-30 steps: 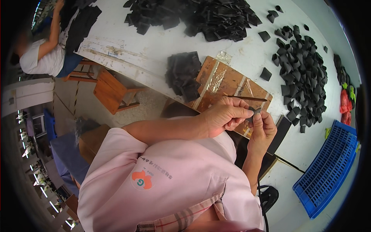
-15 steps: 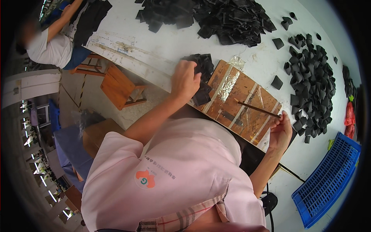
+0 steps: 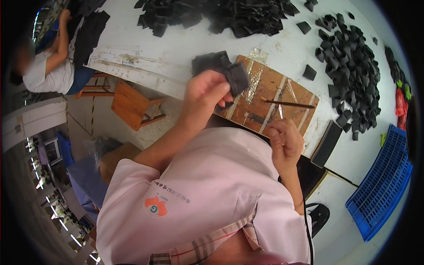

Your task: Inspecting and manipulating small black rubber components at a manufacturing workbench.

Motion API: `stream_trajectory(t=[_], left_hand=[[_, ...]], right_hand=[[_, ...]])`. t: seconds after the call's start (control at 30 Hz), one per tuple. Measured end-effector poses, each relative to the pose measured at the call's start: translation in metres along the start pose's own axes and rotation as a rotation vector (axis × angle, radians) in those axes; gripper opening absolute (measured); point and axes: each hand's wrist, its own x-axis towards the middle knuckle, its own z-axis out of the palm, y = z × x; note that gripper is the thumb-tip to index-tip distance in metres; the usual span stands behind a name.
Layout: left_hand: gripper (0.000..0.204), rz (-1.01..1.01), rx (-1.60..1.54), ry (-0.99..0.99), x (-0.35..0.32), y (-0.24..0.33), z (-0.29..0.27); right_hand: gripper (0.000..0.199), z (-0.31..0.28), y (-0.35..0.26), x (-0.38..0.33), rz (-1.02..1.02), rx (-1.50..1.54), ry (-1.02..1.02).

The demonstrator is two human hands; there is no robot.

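My left hand (image 3: 206, 92) pinches a flat black piece (image 3: 239, 77) over the left end of a wooden board (image 3: 270, 83). More black pieces (image 3: 209, 62) lie just beyond that hand, partly hidden by it. A thin dark brush-like stick (image 3: 289, 104) rests across the board, touched by neither hand. Near the board's front edge is my right hand (image 3: 287, 140), its fingers curled in and nothing visible between them.
Big heaps of black pieces (image 3: 251, 17) cover the far table, with curled black pieces (image 3: 349, 73) piled at right. A blue plastic crate (image 3: 380, 181) stands at lower right. At left are a wooden stool (image 3: 132, 106) and a seated person (image 3: 53, 73).
My right hand has let go of the stick, now lying on the board, and moved left towards my body. My left hand has lifted a black piece from the small pile.
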Motion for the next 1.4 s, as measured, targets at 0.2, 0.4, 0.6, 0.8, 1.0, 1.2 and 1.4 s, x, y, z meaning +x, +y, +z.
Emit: stream_trajectory(t=[0.2, 0.4, 0.6, 0.8, 1.0, 1.2, 1.4], left_hand=[[0.014, -0.761, -0.63, -0.422, -0.003, 0.009, 0.023], [0.016, -0.946, -0.755, -0.678, -0.004, -0.003, 0.041], [0.009, -0.305, -0.118, -0.371, -0.021, 0.0, 0.064], [0.012, 0.101, 0.125, -0.38, -0.029, -0.003, 0.08], [0.006, -0.035, 0.055, -0.367, -0.024, -0.004, 0.083], [0.003, -0.028, 0.07, -0.298, -0.016, -0.012, 0.081], [0.004, 0.221, 0.347, -0.414, -0.018, -0.001, 0.078]], right_hand=[[0.03, -0.004, -0.016, 0.01, -0.395, -0.187, 0.278], [0.016, -0.012, 0.0, 0.001, -0.142, 0.273, 0.114], [0.01, -0.012, -0.004, -0.006, 0.076, 0.079, 0.366], [0.018, -0.011, -0.002, -0.006, -0.17, -0.368, 0.418], [0.025, -0.011, 0.003, -0.006, -0.306, -0.542, 0.384], [0.027, -0.012, 0.0, -0.006, -0.181, -0.433, 0.293], [0.019, -0.025, -0.012, 0.0, 0.016, -0.017, 0.194]])
